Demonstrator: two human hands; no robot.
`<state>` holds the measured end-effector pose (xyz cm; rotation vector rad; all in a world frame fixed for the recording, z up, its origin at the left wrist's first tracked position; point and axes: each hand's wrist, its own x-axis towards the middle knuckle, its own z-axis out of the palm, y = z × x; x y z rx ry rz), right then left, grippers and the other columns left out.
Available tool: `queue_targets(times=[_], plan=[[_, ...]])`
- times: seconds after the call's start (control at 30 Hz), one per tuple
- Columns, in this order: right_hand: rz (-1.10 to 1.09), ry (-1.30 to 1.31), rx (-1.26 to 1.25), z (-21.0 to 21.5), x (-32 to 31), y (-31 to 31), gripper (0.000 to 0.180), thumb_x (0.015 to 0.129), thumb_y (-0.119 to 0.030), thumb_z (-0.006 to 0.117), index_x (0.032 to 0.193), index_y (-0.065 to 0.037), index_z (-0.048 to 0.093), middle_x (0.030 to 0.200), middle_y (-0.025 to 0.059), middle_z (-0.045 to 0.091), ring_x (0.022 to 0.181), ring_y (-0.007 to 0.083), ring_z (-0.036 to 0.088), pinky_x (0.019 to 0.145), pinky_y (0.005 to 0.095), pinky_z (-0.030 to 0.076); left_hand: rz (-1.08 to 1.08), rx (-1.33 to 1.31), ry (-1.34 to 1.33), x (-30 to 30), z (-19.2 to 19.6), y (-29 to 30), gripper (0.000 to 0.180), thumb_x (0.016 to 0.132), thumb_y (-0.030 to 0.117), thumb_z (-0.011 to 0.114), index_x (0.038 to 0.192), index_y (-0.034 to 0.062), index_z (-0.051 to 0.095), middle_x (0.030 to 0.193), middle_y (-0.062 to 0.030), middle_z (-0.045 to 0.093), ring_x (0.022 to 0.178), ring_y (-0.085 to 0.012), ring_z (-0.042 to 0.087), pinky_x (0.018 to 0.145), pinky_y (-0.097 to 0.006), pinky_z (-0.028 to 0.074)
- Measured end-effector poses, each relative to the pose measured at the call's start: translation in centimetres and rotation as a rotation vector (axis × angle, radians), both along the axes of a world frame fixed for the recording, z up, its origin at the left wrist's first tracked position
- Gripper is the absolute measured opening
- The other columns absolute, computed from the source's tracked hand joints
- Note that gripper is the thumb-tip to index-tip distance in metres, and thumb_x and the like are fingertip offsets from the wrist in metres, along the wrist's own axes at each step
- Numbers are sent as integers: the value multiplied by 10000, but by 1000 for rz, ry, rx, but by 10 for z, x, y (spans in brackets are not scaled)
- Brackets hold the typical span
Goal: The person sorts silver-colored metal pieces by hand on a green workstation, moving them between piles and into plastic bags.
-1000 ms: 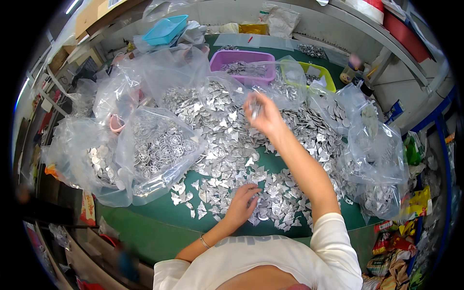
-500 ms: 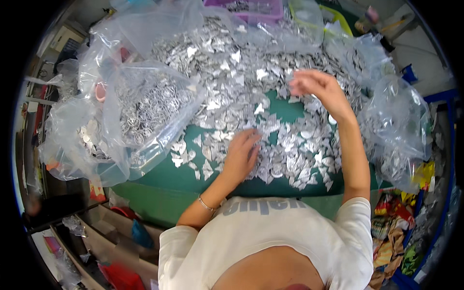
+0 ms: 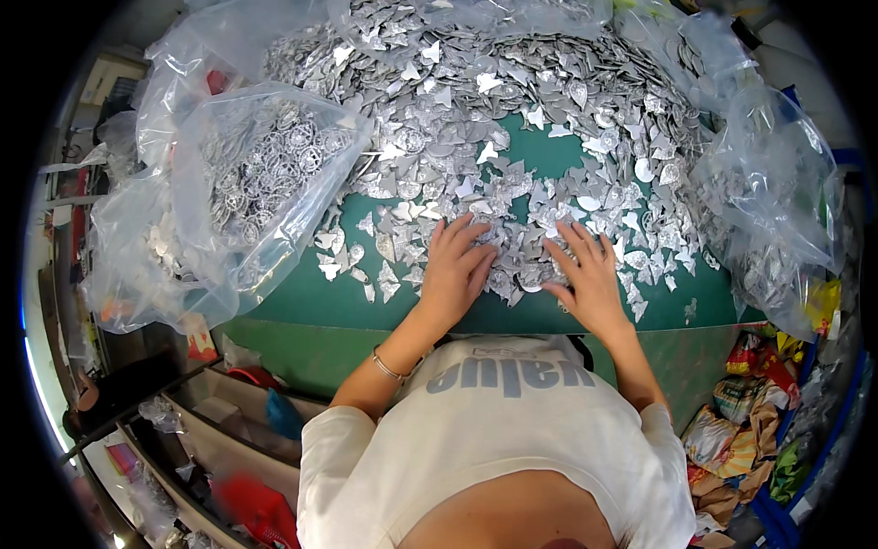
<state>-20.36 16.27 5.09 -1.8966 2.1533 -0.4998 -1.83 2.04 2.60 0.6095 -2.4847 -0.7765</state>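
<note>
A wide heap of small silver metal pieces (image 3: 412,174), flat and of mixed shapes, covers much of the green tabletop (image 3: 366,297). At the heap's near edge, my left hand (image 3: 455,267) rests on the pieces with its fingers apart. My right hand (image 3: 588,274) lies a short way to the right, palm down, its fingers spread over more pieces. Between the two hands sits a small cluster of the silver pieces (image 3: 519,256). No piece shows gripped in either hand.
On the left, a clear plastic bag (image 3: 197,183) holds round openwork metal pieces (image 3: 265,174). Another clear bag (image 3: 768,192) lies at the right edge. Below on the left stands an open drawer (image 3: 219,407); colourful packets (image 3: 736,398) are piled at the lower right.
My right hand has come down from the far right of the heap to its near edge, beside my left hand. My left hand stays in nearly the same place. The view has shifted slightly.
</note>
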Motion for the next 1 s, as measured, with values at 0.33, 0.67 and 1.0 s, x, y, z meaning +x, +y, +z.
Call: queue_targets(times=[0.33, 0.67, 1.0], plan=[[-241, -23, -133, 19, -16, 6, 357, 758, -108, 639, 1109, -89, 577, 1240, 95, 463, 1183, 288, 402, 995, 520, 214, -252, -64, 10, -27, 8, -1, 277, 756, -21, 581, 1010, 79, 625, 1099, -56, 595, 1022, -311, 543, 975, -441, 352], [-298, -1001, -244, 4, 21, -36, 286, 851, -105, 585, 1118, -10, 540, 795, 91, 621, 675, 130, 582, 604, 249, 446, -82, 861, 381, -51, 34, -3, 118, 824, 18, 599, 918, -30, 653, 1022, -105, 598, 899, -145, 568, 758, -236, 462], [-703, -1315, -417, 47, -70, 68, 259, 926, -114, 451, 1153, 2, 492, 790, 44, 543, 658, 118, 535, 541, 230, 417, -210, -129, -93, -24, 4, -9, 234, 707, -23, 607, 937, 18, 605, 1151, -151, 538, 1111, -369, 470, 926, -425, 393]])
